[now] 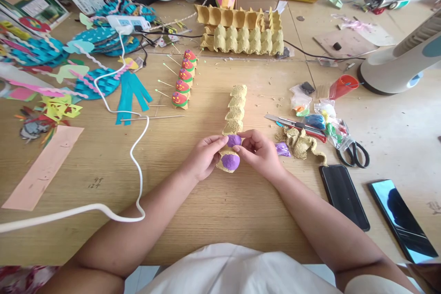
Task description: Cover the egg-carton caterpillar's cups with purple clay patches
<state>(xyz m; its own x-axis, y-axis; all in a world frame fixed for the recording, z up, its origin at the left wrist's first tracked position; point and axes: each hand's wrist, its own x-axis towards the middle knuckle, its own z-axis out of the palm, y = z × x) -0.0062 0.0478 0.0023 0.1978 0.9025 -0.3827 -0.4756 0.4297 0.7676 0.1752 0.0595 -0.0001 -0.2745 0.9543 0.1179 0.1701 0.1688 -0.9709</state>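
Note:
A strip of egg carton cups (235, 114) lies lengthwise on the table in front of me. Its nearest cup is topped with smooth purple clay (230, 162), and a second purple clay piece (234, 140) covers the cup behind it. The farther cups are bare tan pulp. My left hand (208, 154) grips the strip's left side, thumb against the second clay piece. From the right, my right hand (259, 150) has its thumb and index finger pressed at that piece's edge, other fingers curled. A small bag of purple clay (282, 149) lies beside my right hand.
Behind stands a painted red-and-green carton caterpillar (182, 83). To the right lie a utility knife (289, 124), torn carton scraps (303, 144), clay bags (315, 121), scissors (354, 154) and two phones (344, 197). A white cable (138, 165) runs left; egg cartons (248, 39) sit at the back.

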